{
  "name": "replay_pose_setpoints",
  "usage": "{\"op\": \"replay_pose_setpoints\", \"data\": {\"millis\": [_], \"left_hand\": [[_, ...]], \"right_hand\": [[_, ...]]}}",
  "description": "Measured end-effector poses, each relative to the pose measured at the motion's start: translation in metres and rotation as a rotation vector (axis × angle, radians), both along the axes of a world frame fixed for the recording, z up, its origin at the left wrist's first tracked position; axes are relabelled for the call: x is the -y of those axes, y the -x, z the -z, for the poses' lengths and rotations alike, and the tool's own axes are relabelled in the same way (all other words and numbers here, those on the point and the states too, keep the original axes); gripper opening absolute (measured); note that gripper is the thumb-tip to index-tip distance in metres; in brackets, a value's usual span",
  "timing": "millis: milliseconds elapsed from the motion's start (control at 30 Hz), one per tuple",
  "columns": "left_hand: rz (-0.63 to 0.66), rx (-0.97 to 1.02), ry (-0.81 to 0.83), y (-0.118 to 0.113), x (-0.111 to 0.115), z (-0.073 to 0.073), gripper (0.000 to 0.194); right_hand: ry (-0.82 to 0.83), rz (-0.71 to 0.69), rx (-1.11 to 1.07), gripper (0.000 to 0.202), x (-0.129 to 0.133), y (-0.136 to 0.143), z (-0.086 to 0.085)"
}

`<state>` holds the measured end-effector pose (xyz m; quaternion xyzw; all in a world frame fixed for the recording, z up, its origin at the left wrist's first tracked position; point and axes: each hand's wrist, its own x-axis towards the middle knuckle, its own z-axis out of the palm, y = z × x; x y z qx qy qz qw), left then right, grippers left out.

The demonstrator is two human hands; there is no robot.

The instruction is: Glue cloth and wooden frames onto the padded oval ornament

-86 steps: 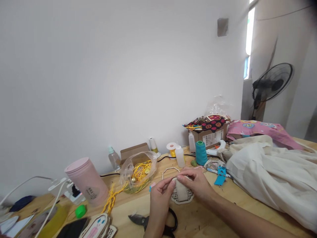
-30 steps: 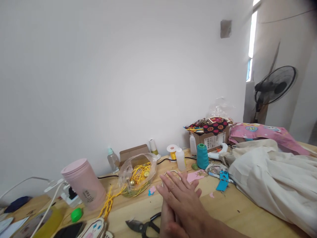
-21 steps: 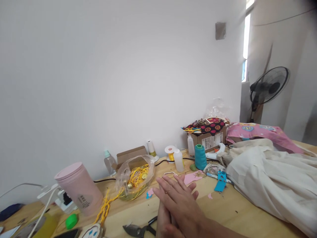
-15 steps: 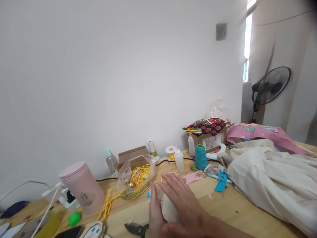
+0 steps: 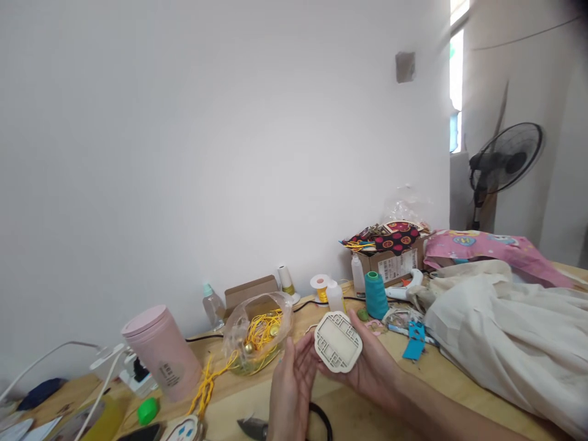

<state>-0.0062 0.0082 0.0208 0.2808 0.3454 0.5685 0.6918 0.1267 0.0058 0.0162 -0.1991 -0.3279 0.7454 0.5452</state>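
Observation:
A pale wooden plaque (image 5: 339, 342) with scalloped edges and cut-out lattice corners is held up, its patterned face toward me. My right hand (image 5: 370, 361) grips it from the right, thumb along the edge and fingers underneath. At its left side, my left hand (image 5: 294, 380) is cupped open, thumb raised away from the plaque and fingers reaching to its edge. Whether the left fingers bear any of it is hidden. Scissors (image 5: 253, 427) lie on the table, their handle partly behind my left hand.
Around the hands stand a pink canister (image 5: 160, 355), a bag of yellow cords and gold bells (image 5: 257, 334), a white bottle (image 5: 335, 296) and a teal thread cone (image 5: 375, 295). Pale cloth (image 5: 500, 324) covers the right side. A green cap (image 5: 147, 411) lies left.
The hands were pressed together around the plaque. They have parted; the plaque now faces me in my right hand, and my left thumb and palm are off it. The view shifted slightly.

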Motion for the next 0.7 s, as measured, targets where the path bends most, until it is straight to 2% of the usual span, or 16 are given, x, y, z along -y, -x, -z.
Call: {"op": "replay_pose_setpoints", "data": {"millis": [67, 133, 200, 300, 400, 700], "left_hand": [[-0.029, -0.039, -0.022, 0.003, -0.002, 0.003, 0.022], [-0.032, -0.028, -0.033, 0.004, -0.002, 0.003, 0.017], [-0.001, -0.048, -0.046, 0.002, -0.001, 0.003, 0.021], [0.063, -0.164, -0.117, -0.003, 0.0, 0.006, 0.031], [0.038, -0.235, -0.167, -0.003, -0.004, 0.01, 0.033], [-0.008, -0.331, -0.22, 0.005, -0.01, 0.012, 0.035]], "right_hand": [[0.109, -0.059, -0.097, 0.049, 0.0, 0.001, 0.002], [0.114, 0.002, -0.086, 0.04, 0.001, 0.005, 0.004], [0.05, 0.086, -0.031, 0.035, 0.001, 0.008, 0.007], [-0.09, 0.179, 0.153, 0.04, -0.002, 0.009, 0.01], [-0.203, 0.242, 0.337, 0.045, -0.008, 0.006, 0.012], [-0.278, 0.327, 0.444, 0.039, -0.02, -0.005, 0.016]]}}
